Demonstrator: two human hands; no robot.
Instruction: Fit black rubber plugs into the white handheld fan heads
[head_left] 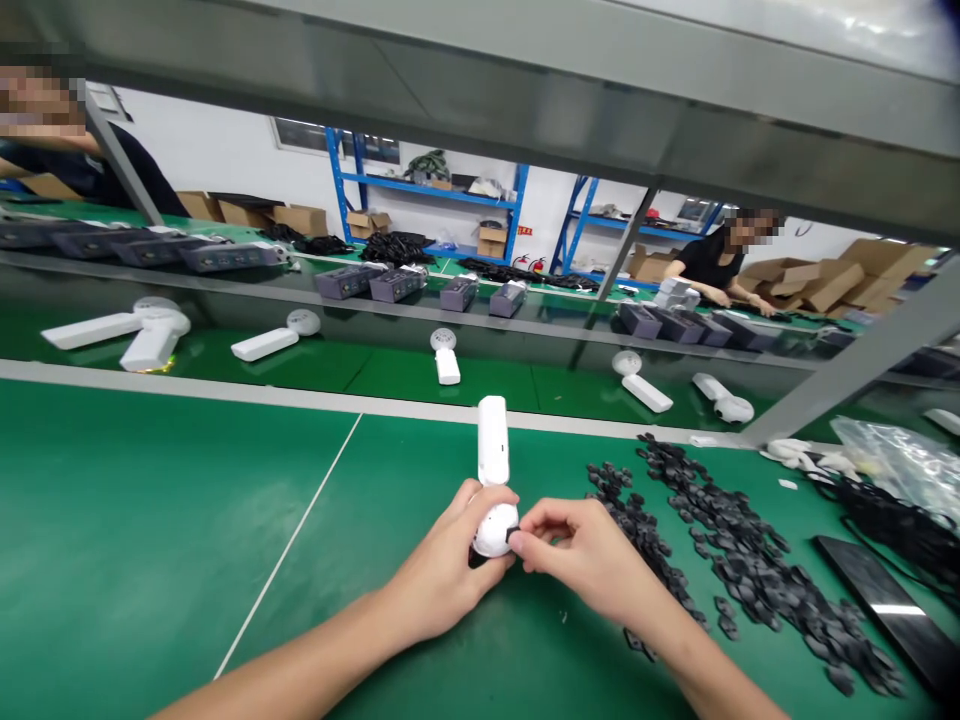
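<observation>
A white device (493,440) with a long flat body and a rounded head lies on the green table in front of me, its body pointing away. My left hand (454,560) is closed around the rounded head (496,530), fingers on top and thumb side low. Pinched in my right hand (559,545) is a small black piece (513,535), held against the right side of that head. Whether the piece sits in the head or only touches it is hidden by the fingertips. To the right lie strewn heaps of small black pieces (757,555).
Beyond the table edge, several similar white devices (446,365) lie on a green belt. Dark grey boxes (397,285) line the shelf above it. A phone-like black slab (885,600), black cables (900,520) and clear plastic bags (900,455) lie at right. Co-workers sit across.
</observation>
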